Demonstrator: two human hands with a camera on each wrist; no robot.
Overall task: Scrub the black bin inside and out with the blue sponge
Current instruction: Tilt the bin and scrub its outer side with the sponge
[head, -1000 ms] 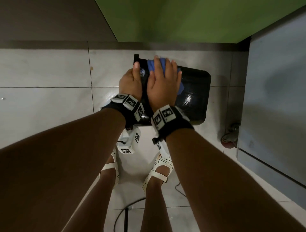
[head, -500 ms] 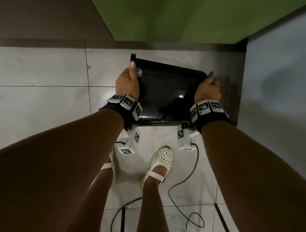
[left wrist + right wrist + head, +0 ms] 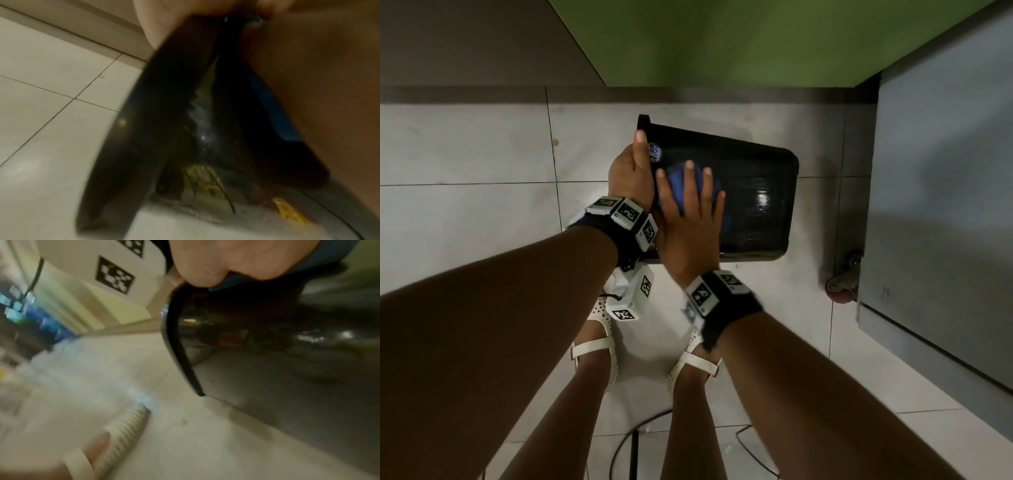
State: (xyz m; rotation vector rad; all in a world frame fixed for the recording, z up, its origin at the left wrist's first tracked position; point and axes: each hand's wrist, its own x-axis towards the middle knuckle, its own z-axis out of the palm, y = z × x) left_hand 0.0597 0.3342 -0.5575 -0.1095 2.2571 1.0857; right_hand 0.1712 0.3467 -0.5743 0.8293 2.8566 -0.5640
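The black bin (image 3: 756,205) lies tipped on its side over the tiled floor, mouth to the left. My left hand (image 3: 631,168) grips its rim at the left end, thumb stretched along the outer wall. My right hand (image 3: 688,212) lies flat with straight fingers on the blue sponge (image 3: 676,174), pressing it to the bin's upper outer wall close to the rim. In the left wrist view the bin's rim (image 3: 131,129) is blurred, with the sponge (image 3: 275,113) behind it. In the right wrist view my palm (image 3: 216,261) covers the sponge (image 3: 320,257) on the bin (image 3: 287,369).
A green wall (image 3: 722,41) stands beyond the bin. A grey cabinet (image 3: 945,205) with a caster wheel (image 3: 842,284) is close on the right. My feet in white sandals (image 3: 599,342) and a dark cable (image 3: 633,445) are below the bin.
My right hand swept the sponge from the rim end to the bin's right end and has come back to the rim end. My left hand has kept its hold on the rim.
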